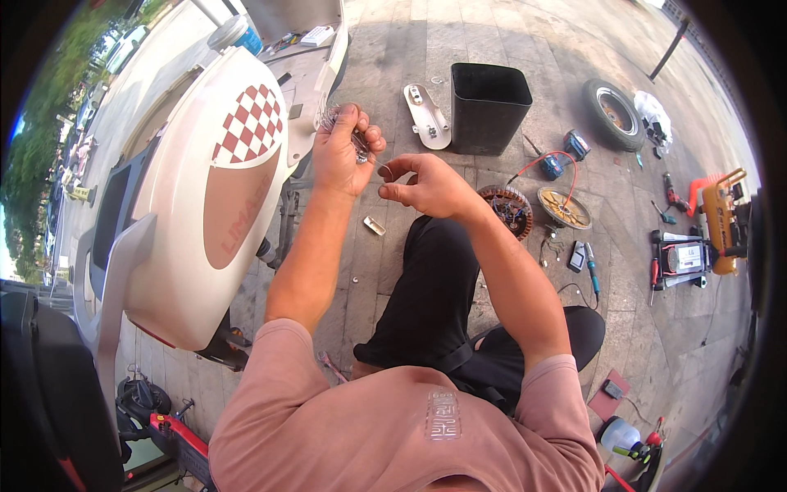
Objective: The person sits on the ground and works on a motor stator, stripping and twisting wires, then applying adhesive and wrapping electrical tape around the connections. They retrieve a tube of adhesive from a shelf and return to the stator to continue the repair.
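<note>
My left hand [344,147] is closed around a tangled bundle of thin silvery wire [359,147], with loops sticking out above the thumb. One thin strand [385,167] runs from the bundle to the fingertips of my right hand [427,184]. A gap shows between that hand's thumb and index finger, and I cannot tell whether it grips the strand. Left of my hands stands a cream scooter body [184,184] with a checkered patch. Beyond my right forearm, a motor stator [507,212] with copper windings lies beside a wheel hub cover [564,208] with a red cable.
A black bin [492,111] stands ahead beside a white plastic cover [428,117]. To the right are a tyred wheel [613,114], blue battery packs [552,166], a soldering iron [591,270], and a yellow-and-black machine [724,221]. A small tray [374,226] lies below my hands.
</note>
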{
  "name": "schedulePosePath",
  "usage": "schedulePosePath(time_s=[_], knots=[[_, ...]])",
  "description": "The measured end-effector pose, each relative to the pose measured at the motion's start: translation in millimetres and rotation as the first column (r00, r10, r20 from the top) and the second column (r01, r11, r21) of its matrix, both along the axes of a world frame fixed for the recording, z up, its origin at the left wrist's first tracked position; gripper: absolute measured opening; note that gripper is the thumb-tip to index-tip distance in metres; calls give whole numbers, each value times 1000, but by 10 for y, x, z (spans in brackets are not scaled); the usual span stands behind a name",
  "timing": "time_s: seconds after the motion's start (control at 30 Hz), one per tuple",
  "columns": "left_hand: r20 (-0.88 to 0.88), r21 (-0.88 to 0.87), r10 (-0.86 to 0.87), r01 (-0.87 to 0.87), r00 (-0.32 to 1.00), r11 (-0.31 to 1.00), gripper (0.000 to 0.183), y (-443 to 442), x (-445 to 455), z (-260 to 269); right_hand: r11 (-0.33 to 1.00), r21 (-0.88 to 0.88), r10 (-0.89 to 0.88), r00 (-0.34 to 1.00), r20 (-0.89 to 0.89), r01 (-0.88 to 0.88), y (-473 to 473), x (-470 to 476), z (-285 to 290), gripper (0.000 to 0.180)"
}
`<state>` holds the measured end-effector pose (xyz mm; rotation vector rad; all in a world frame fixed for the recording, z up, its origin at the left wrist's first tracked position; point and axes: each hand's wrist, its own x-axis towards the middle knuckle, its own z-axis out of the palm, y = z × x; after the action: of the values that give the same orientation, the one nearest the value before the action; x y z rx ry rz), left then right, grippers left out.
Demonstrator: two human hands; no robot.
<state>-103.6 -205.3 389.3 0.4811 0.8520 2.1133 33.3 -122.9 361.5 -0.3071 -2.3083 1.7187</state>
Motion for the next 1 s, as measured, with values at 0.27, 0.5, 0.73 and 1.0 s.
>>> schedulePosePath(time_s=[0.27, 0.5, 0.73, 1.0], knots=[[-206, -108, 140, -165, 968, 980, 12, -31, -107, -68, 882, -435, -192, 981, 16, 179, 169, -15, 134, 14], [-324, -258, -27, -61, 946, 964, 15, -67, -13, -328, 844, -514, -225, 971, -75, 156, 152, -215, 174, 16], [-301, -352, -316, 203, 900, 914, 30, -60, -74, -624, 763, -640, -65, 996, 58, 87, 270, -299, -12, 22], [-88, -702, -351, 192, 932, 686, 19, -264, -409, -2256, 932, -139, -298, 925, 236, 336, 922, 412, -654, 27]])
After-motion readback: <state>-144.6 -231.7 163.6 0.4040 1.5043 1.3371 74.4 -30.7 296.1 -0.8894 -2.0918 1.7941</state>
